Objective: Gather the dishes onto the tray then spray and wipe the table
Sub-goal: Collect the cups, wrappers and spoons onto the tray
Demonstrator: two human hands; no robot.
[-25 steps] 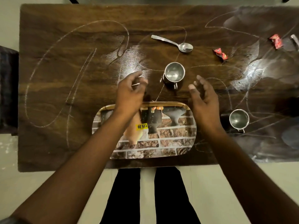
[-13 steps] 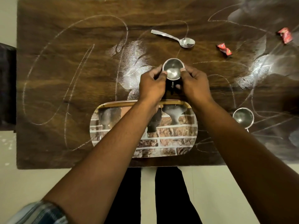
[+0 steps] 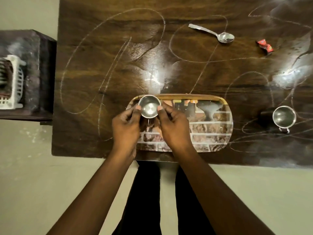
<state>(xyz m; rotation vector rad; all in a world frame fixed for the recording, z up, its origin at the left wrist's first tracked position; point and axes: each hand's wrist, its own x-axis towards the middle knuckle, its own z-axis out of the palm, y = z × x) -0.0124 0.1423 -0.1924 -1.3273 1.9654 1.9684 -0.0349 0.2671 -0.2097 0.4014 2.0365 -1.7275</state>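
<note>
A small steel cup [image 3: 149, 108] is held between both hands over the left end of the printed oval tray [image 3: 218, 119]. My left hand [image 3: 126, 128] grips its left side and my right hand [image 3: 174, 126] grips its right side. Whether the cup touches the tray I cannot tell. A second steel cup with a handle [image 3: 284, 118] stands on the dark wooden table [image 3: 101, 68] just right of the tray. A steel spoon [image 3: 213, 33] lies at the far side of the table.
A red candy wrapper [image 3: 265, 47] lies right of the spoon. White chalky streaks and smears cover the tabletop. A dark side stand [image 3: 33, 73] with a white plastic basket [image 3: 14, 82] stands left of the table. My legs are below the near table edge.
Both hands closed on the middle cup, lifted it off the table and brought it toward me to the tray's left end. The view shifted left, showing the side stand.
</note>
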